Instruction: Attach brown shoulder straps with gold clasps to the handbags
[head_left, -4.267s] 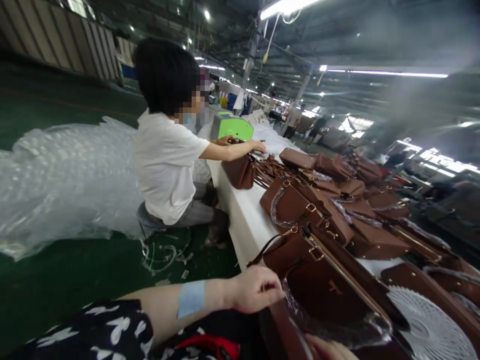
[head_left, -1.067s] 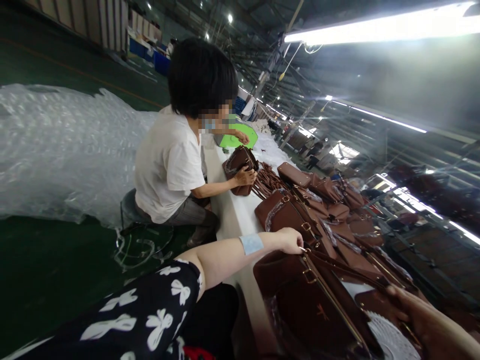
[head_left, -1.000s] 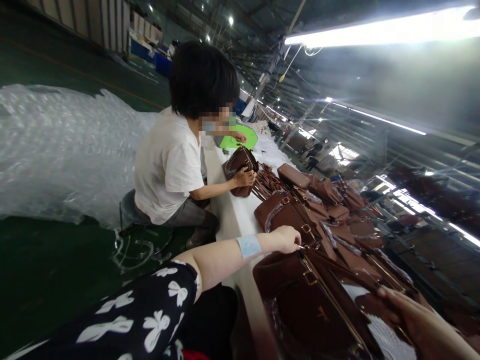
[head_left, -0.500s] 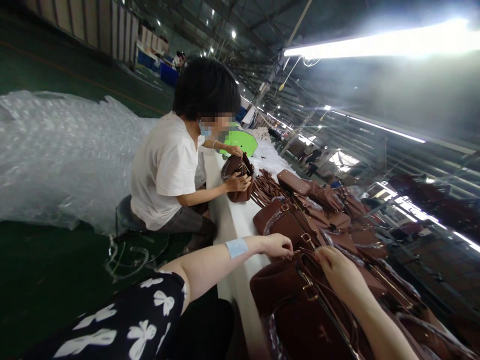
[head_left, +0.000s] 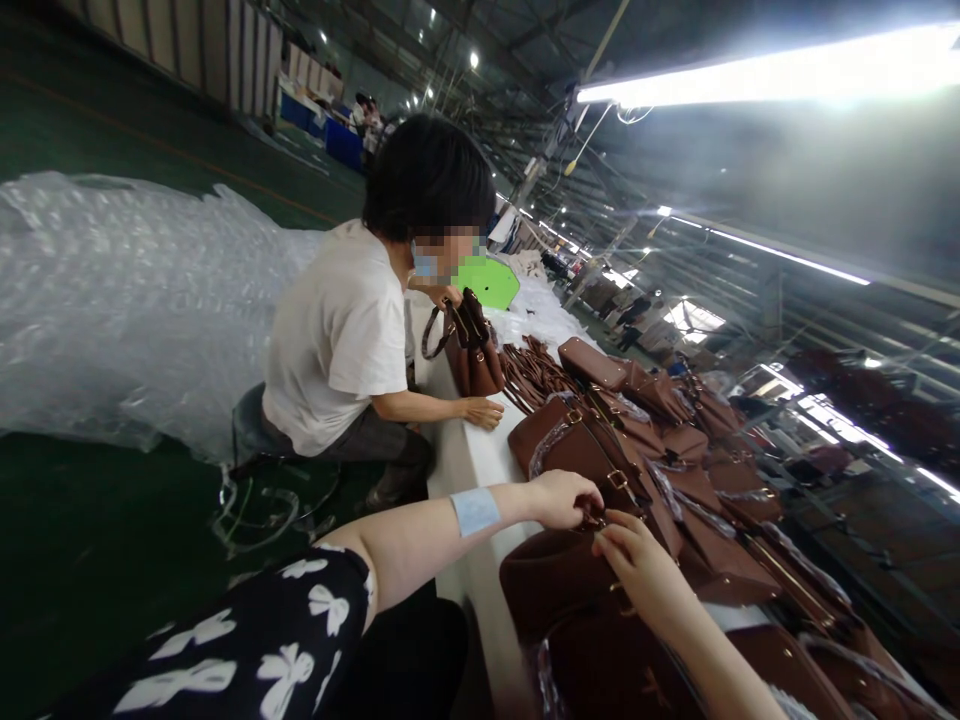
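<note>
A brown handbag (head_left: 551, 575) lies in front of me near the table edge, partly covered by my right forearm. My left hand (head_left: 568, 498) reaches over its far end, fingers curled in a pinch. My right hand (head_left: 636, 560) comes in from the right, its thumb and fingertips almost meeting the left ones. Between the fingertips is a small brown strap end (head_left: 593, 521) with a metal glint; most of it is hidden. Just beyond lies another brown handbag (head_left: 562, 440) with gold buckles and plastic wrap on its handle.
Many brown bags (head_left: 682, 440) crowd the right side of the white table (head_left: 480, 470). A pile of brown straps (head_left: 536, 370) lies further up. A co-worker (head_left: 337, 310) sits at the left, holding a brown bag (head_left: 476, 360). Bubble wrap (head_left: 135, 310) is heaped behind.
My hands have come closer together, the right one moving left over the bag's end. The co-worker's near hand has left their bag for the table edge, and that bag's handles are now raised.
</note>
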